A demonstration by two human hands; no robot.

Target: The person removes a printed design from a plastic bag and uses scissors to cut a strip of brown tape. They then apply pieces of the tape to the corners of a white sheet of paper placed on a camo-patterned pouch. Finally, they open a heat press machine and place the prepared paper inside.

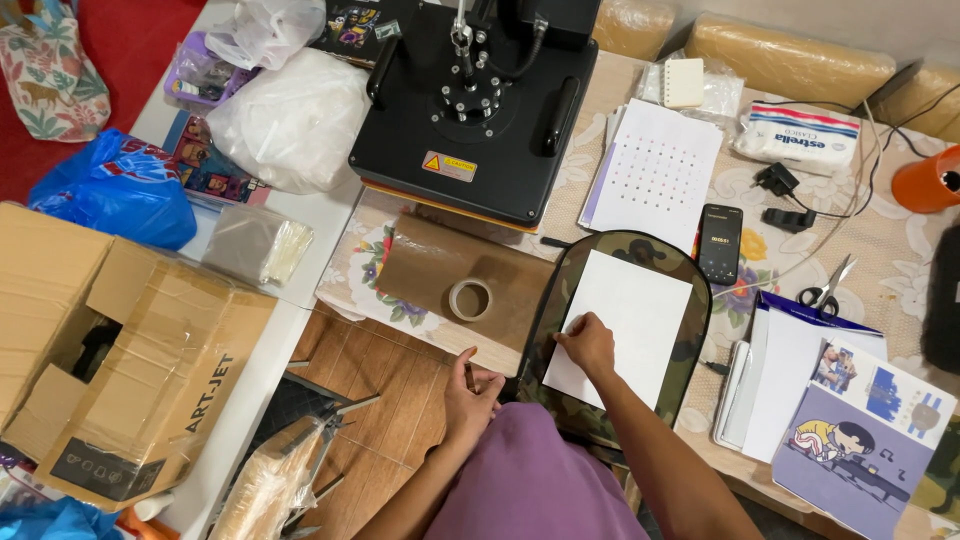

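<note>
A camouflage fabric piece (668,255) lies on the table's front edge with a white paper sheet (625,320) on top of it. My right hand (588,343) presses on the sheet's left edge, fingers curled flat against it. My left hand (470,395) is below the table edge, fingers closed around a small dark object that I cannot make out. A roll of tape (470,299) rests on a brown sheet (430,260) just left of the fabric.
A black heat press (480,110) stands at the back. A dotted paper (655,175), phone (719,243), scissors (828,290) and a stack of printed sheets (860,430) lie to the right. An open cardboard box (120,350) and bags sit to the left.
</note>
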